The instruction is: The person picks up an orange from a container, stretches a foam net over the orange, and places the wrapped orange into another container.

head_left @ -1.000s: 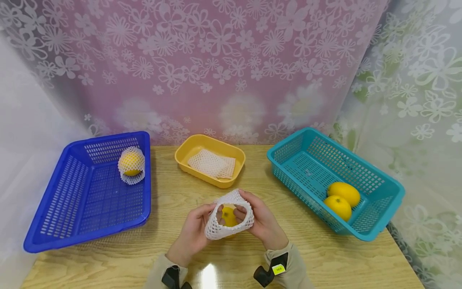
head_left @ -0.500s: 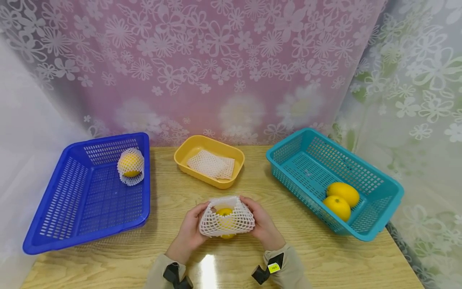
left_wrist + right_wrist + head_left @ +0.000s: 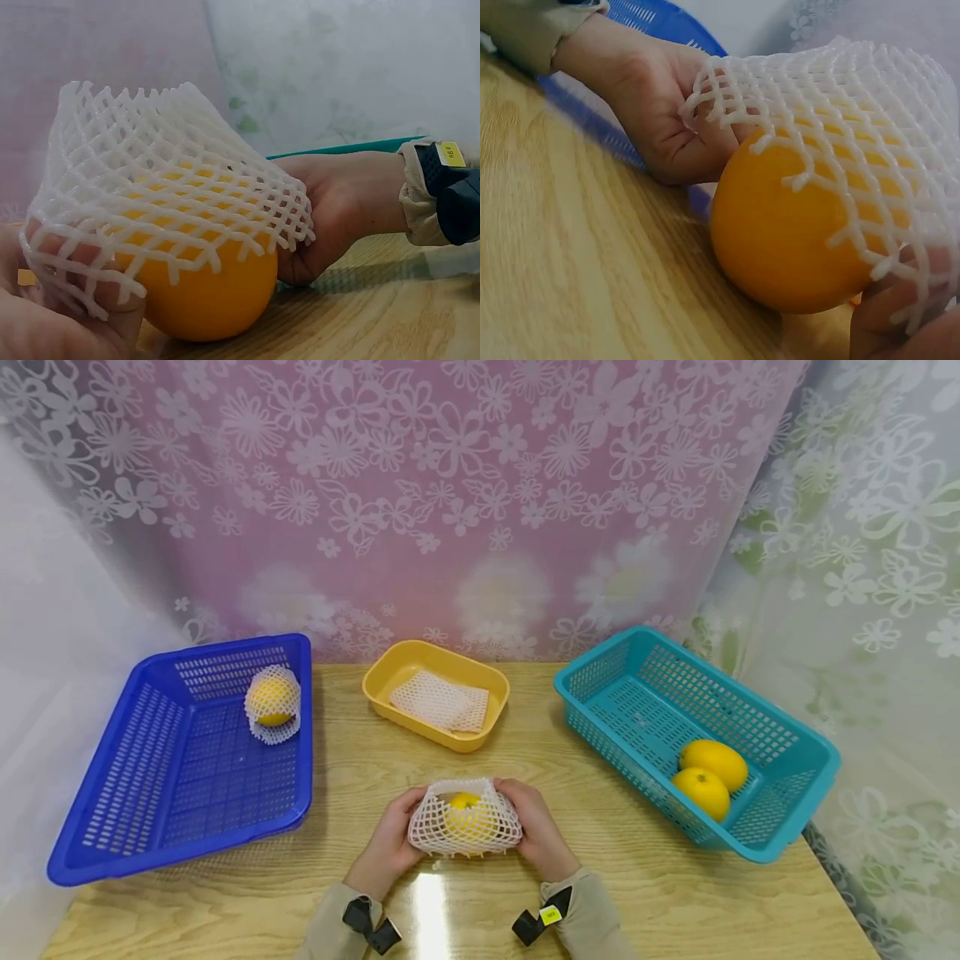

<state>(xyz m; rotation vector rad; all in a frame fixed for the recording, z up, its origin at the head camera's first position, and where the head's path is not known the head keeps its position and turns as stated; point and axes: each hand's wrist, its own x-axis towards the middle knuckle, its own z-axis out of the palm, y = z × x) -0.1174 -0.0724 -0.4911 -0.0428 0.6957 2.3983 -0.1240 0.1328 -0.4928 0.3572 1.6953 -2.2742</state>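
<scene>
A round yellow fruit (image 3: pixel 214 300) sits on the wooden table, its lower part bare. White foam netting (image 3: pixel 429 833) is draped over its upper part, the net's far edge standing above the fruit. My left hand (image 3: pixel 392 837) grips the net's left side, its fingers inside the mesh in the left wrist view. On the opposite side my right hand (image 3: pixel 542 832) holds the net, fingers under its edge. In the right wrist view the fruit (image 3: pixel 780 232) shows between both hands, with ragged net ends around its middle.
The blue basket (image 3: pixel 180 852) on the left holds a netted yellow fruit (image 3: pixel 273 700). A yellow tray (image 3: pixel 465 745) behind my hands contains flat foam nets (image 3: pixel 431 697). At right, a teal basket (image 3: pixel 600 727) holds two bare yellow fruits (image 3: pixel 714 763). A floral curtain (image 3: pixel 450 510) hangs behind.
The net's mouth, earlier tipped up as a round opening above the fruit, has come down over the fruit. Both hands have lowered and shifted slightly left with it.
</scene>
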